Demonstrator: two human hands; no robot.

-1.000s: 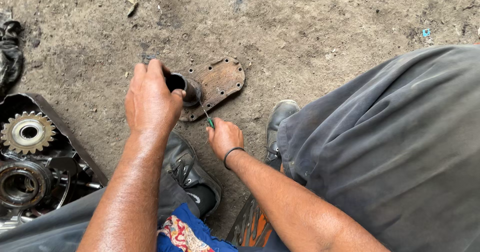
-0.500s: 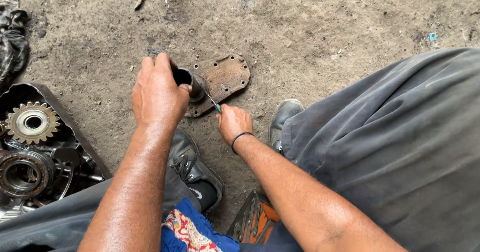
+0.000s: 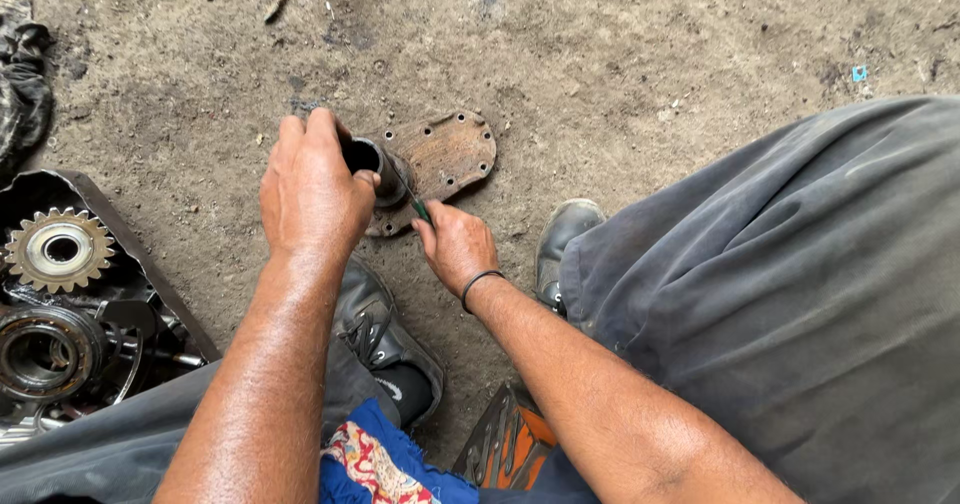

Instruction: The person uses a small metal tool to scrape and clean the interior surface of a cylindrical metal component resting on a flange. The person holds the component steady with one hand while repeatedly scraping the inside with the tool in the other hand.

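We saw the left hand [image 3: 312, 192] wrapped around the short tube [image 3: 366, 160] that stuck up from a rusty metal plate [image 3: 452, 152] lying flat on the dirt ground [image 3: 640, 44]. The right hand [image 3: 458, 246] gripped a green-handled screwdriver [image 3: 420, 207], its tip at the base of the tube. Just below stood a black shoe [image 3: 375, 329]. Well to the left sat an open casing [image 3: 95, 294] with a toothed gear [image 3: 58, 250] inside.

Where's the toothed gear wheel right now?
In the head view, the toothed gear wheel sits at the far left edge inside the open metal casing, left of the left hand and above a round bearing.
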